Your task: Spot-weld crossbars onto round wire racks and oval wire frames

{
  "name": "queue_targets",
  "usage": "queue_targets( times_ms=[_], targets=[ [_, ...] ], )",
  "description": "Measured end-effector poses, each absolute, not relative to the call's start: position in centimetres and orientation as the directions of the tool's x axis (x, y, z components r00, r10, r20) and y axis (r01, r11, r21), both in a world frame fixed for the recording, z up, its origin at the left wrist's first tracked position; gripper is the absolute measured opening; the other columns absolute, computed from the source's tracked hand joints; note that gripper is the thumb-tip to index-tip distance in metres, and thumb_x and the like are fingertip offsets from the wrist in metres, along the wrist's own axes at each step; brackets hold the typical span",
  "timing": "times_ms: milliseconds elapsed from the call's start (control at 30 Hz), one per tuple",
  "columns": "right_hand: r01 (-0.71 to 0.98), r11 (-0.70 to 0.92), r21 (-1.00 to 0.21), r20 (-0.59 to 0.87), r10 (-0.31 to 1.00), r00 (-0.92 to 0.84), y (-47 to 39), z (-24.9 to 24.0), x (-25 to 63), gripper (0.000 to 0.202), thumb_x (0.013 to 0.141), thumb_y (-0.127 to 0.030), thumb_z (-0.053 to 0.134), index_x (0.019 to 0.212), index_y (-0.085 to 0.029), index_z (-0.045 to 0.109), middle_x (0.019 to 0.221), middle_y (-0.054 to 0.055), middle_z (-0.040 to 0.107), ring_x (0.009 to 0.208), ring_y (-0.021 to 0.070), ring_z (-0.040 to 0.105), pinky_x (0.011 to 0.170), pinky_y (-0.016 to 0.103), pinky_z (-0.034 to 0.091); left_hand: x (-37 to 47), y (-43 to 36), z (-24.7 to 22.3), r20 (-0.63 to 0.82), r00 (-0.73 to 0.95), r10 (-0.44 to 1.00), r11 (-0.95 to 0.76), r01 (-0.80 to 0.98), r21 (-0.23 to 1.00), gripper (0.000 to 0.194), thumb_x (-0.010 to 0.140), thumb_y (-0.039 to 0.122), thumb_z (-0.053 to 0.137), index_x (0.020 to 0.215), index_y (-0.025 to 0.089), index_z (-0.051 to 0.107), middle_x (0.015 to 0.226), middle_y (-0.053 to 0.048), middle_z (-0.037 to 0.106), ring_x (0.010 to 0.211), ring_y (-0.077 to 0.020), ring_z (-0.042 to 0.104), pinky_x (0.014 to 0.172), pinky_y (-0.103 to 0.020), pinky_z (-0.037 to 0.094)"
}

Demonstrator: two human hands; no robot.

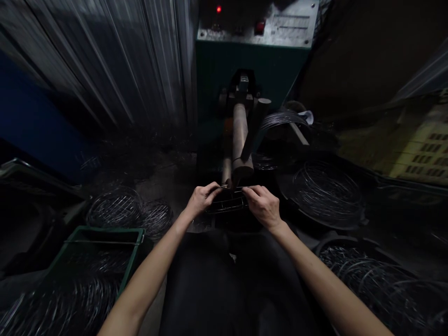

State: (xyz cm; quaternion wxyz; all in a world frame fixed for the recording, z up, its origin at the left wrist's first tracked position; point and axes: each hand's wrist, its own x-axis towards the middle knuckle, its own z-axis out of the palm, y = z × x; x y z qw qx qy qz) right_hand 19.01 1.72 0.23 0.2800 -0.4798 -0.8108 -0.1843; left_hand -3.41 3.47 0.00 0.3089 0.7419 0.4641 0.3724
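My left hand (203, 198) is closed in a pinch, with a thin metal wire end showing at its fingertips. Opposite it, my right hand (263, 204) is closed too, fingers pressed on wire at the other side. Between the hands hangs a curved wire frame (227, 206) with short cross wires, its upper part right at the tip of a spot-welding machine (241, 133). The machine's thick arm reaches down toward me, and its lower electrode end sits between my fingertips. Darkness hides exactly where wire and electrode meet.
A green crate (138, 238) of wire pieces stands at lower left, near round wire racks (115, 205). On the right are a dark basin (329, 221) of wire rings and another tub (325, 240) of wire parts. A yellow crate (427, 151) stands farther right.
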Motion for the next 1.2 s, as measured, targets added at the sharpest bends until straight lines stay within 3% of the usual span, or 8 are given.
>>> queue_targets(
  times_ms=[933,1200],
  targets=[
    [0.891,0.454,0.024,0.623,0.690,-0.369,2.20,0.03,19.27,0.022,0.093,-0.020,0.045,0.099,-0.024,0.065,0.084,0.002,0.064,0.073,0.0135,0.052,0.060,0.024,0.035,-3.02,3.80,-0.15,0.261,0.256,0.931,-0.355,0.461,0.813,0.028,0.087,0.039,0.046,0.084,0.015,0.061,0.059,0.005,0.042,0.054,-0.0060,0.036,0.053,-0.016,0.029],
    [0.892,0.447,0.070,0.653,0.656,-0.379,2.29,0.00,19.21,0.018,0.092,-0.022,0.048,0.096,-0.023,0.066,0.080,0.001,0.063,0.071,0.0125,0.050,0.059,0.024,0.033,-3.03,3.61,0.06,0.249,0.258,0.934,-0.345,0.461,0.817,0.029,0.087,0.039,0.046,0.083,0.015,0.061,0.059,0.005,0.041,0.054,-0.0060,0.035,0.053,-0.017,0.029]
  ],
)
